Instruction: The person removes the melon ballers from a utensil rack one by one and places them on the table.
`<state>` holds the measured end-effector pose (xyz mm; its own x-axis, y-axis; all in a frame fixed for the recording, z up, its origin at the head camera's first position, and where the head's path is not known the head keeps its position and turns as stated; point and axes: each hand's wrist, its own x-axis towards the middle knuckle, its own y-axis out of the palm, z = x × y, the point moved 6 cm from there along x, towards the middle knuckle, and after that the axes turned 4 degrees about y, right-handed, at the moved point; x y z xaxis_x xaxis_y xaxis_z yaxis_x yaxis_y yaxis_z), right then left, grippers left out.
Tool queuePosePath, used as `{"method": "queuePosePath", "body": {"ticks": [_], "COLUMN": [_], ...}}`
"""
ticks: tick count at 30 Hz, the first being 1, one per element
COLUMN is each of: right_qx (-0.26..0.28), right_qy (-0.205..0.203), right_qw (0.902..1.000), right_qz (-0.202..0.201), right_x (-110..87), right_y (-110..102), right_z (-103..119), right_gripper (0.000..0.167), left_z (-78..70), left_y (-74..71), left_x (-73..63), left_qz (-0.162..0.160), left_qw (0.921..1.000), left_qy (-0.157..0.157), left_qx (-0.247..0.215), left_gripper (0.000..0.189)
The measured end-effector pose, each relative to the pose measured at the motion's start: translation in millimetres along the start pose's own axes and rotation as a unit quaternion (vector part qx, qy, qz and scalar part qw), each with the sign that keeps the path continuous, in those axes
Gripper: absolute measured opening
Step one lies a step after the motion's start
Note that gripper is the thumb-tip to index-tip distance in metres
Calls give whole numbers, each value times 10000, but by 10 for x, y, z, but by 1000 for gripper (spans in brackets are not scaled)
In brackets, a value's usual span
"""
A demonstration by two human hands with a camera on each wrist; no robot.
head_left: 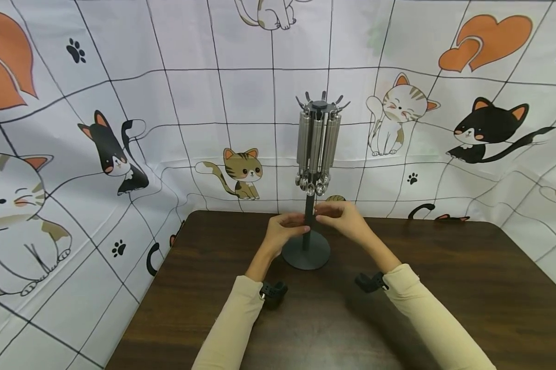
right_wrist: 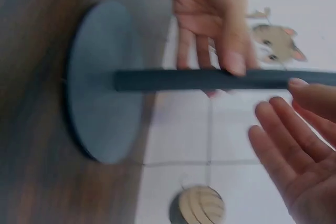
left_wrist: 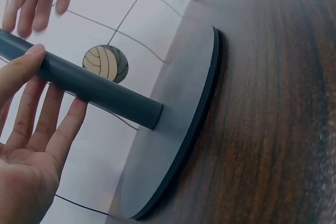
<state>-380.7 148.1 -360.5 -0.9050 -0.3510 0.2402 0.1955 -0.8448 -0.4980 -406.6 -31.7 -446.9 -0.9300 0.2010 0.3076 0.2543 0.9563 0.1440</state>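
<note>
A dark utensil stand [head_left: 307,255], with a round base and a thin upright pole [left_wrist: 105,87], stands on the table. Long shiny metal utensils [head_left: 318,141] with rounded lower ends hang in a ring from the hooks at its top. Low on the pole, my left hand [head_left: 283,232] holds it between the thumb in front and the fingers behind. My right hand [head_left: 345,220] is on the pole's other side, slightly higher. Its thumb tip [right_wrist: 297,82] overlaps the pole in the right wrist view, while its fingers stay extended and spread apart from it.
The brown wooden table [head_left: 204,313] reaches back to a white cloth backdrop [head_left: 245,97] printed with cats, hearts and paws. The stand is near the table's back edge. Dark bands [head_left: 274,291] circle both wrists over pale sleeves.
</note>
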Motion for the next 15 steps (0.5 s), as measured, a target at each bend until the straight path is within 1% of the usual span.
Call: {"method": "queuePosePath", "body": {"ticks": [4, 7, 12, 15], "right_qx": [-310, -313, -241, 17], "right_qy": [106, 97, -330, -574], "right_qw": [9993, 9984, 9941, 9912], "right_qz": [-177, -458, -1002, -1192], "right_x": [-71, -113, -145, -136], "right_y": [-240, -446, -721, -824], "right_z": [108, 236, 562, 759], "right_gripper": [32, 33, 28, 25], "left_z": [-11, -7, 22, 35], "left_y": [-9, -15, -17, -5], "left_x": [9, 10, 9, 4], "left_qz": [-59, -88, -92, -44], "left_qw": [10000, 9999, 9997, 9997], "left_qy": [-49, -105, -189, -208], "left_qx": [42, -4, -95, -105], "left_gripper": [39, 40, 40, 40]}}
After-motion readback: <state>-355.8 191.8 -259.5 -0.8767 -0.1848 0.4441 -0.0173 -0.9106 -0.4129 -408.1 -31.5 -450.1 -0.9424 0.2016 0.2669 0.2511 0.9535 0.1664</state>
